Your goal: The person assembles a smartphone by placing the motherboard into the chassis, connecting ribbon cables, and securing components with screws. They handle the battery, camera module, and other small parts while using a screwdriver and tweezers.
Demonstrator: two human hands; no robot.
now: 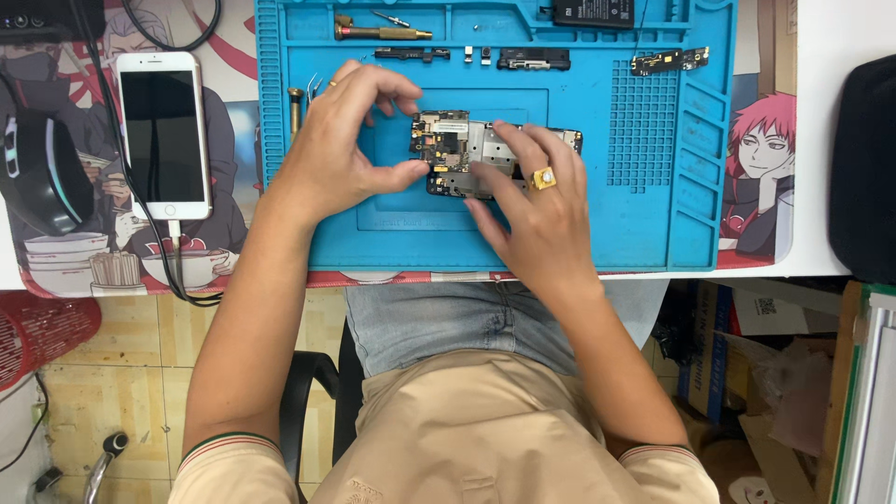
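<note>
On blue mat (616, 215) — left hand (341, 149) pinches circuit board (462, 140) edge, right hand (537, 201) fingers flat, pressing it down.

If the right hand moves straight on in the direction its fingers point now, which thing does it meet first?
The right hand points up and left, fingers already resting on the circuit board. Straight on past the board, it would probably meet the left hand, whose thumb and forefinger pinch the board's left end.
</note>
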